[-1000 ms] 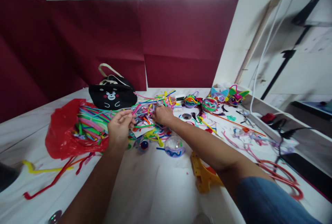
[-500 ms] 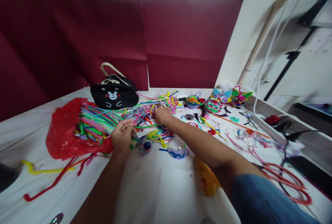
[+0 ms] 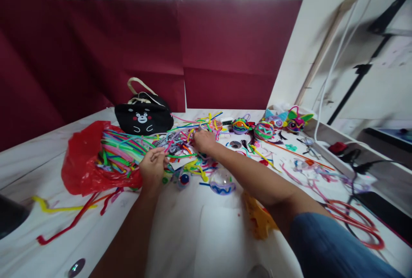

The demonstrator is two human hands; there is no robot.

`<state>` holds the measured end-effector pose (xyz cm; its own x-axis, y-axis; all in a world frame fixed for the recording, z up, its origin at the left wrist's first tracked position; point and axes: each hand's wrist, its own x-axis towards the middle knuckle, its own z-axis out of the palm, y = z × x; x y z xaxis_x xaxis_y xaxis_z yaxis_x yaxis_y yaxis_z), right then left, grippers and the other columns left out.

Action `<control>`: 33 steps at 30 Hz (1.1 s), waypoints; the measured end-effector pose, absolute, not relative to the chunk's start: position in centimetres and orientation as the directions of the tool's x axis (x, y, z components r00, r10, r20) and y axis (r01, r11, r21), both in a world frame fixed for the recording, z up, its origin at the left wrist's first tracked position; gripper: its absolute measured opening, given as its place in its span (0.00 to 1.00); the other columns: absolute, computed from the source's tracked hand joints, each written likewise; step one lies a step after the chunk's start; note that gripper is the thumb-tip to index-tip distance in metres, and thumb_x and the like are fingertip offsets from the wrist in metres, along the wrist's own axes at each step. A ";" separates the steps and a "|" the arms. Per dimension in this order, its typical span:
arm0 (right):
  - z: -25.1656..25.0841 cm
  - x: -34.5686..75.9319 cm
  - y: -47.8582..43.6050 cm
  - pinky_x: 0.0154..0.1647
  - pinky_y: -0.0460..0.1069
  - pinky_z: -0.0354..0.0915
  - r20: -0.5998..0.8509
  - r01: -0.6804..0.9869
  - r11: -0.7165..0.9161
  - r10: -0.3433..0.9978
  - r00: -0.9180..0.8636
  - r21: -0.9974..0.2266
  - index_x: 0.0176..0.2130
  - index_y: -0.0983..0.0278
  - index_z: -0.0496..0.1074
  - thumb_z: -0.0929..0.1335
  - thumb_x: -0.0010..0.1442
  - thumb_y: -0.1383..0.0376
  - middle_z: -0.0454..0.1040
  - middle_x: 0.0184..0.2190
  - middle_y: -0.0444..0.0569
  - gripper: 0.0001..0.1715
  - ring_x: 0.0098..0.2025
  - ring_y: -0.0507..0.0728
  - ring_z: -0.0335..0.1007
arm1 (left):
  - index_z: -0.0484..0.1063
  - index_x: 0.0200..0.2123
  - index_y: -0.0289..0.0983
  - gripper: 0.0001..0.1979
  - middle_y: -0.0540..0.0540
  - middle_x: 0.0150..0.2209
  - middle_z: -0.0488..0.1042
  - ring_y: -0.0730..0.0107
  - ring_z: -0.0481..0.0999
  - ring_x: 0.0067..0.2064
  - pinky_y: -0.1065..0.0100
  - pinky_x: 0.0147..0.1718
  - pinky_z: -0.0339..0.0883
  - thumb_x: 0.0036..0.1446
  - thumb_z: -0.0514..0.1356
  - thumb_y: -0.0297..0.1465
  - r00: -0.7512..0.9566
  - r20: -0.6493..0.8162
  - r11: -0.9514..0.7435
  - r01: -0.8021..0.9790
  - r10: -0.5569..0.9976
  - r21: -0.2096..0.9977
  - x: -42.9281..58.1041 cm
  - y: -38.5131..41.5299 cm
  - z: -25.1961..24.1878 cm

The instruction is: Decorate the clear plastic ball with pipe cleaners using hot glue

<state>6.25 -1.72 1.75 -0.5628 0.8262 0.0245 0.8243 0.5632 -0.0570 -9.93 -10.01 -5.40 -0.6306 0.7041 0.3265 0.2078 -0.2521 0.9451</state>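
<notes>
My left hand [image 3: 152,167] is closed, thumb and fingertips together at the near edge of a tangled pile of coloured pipe cleaners [image 3: 180,140]; what it pinches is too small to make out. My right hand [image 3: 204,141] reaches into the far side of this pile, fingers curled down and hidden among the strands. Left of my left hand lies a red plastic bag [image 3: 77,164] with a bundle of pipe cleaners [image 3: 122,149] spilling out. Just in front of the pile sit a clear dome with a wavy blue trim [image 3: 222,181] and a small ball with a dark blue spot [image 3: 184,179].
A black bear-face bag [image 3: 143,117] stands behind the pile. Decorated balls [image 3: 264,130] line the back right, near a white tray [image 3: 334,157]. Red-handled scissors [image 3: 354,222] lie at the right, a yellow piece [image 3: 259,218] under my right forearm, loose pipe cleaners [image 3: 64,210] at left.
The whole view has shifted slightly, so most things sit a little farther right. My right hand has stayed in the pile and my left hand keeps nearly the same pose.
</notes>
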 end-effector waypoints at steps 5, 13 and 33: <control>3.2 8.9 -1.4 0.52 0.54 0.65 0.135 0.832 0.543 0.838 -0.529 -0.113 0.48 0.67 0.74 0.68 0.62 0.66 0.75 0.49 0.61 0.15 0.53 0.64 0.71 | 0.72 0.36 0.38 0.12 0.51 0.22 0.72 0.71 0.67 0.19 0.70 0.20 0.61 0.48 0.60 0.36 -0.565 0.346 -0.192 0.315 0.749 0.930 -9.6 -10.1 -5.5; 5.2 15.9 -2.7 0.42 0.46 0.65 0.209 0.785 0.527 0.850 -0.483 -0.327 0.37 0.68 0.78 0.65 0.59 0.71 0.81 0.36 0.55 0.11 0.39 0.56 0.77 | 0.76 0.33 0.41 0.08 0.51 0.21 0.73 0.63 0.74 0.25 0.66 0.29 0.66 0.48 0.61 0.35 -0.453 0.423 -0.095 0.586 0.785 0.805 -9.7 -10.4 -5.7; 2.4 25.2 -10.4 0.28 0.43 0.59 0.270 0.477 0.549 0.802 -0.533 -0.687 0.29 0.69 0.75 0.68 0.57 0.73 0.72 0.21 0.42 0.06 0.23 0.48 0.65 | 0.78 0.36 0.36 0.10 0.45 0.32 0.79 0.60 0.75 0.36 0.59 0.39 0.63 0.63 0.56 0.30 0.531 0.750 -0.668 0.726 0.394 -0.163 2.8 -12.3 -0.4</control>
<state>25.19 -10.39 2.37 -0.5335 0.8016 0.2699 0.4768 0.5486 -0.6868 2.80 -12.26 -0.41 0.5313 0.3943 0.7499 0.7260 -0.6681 -0.1631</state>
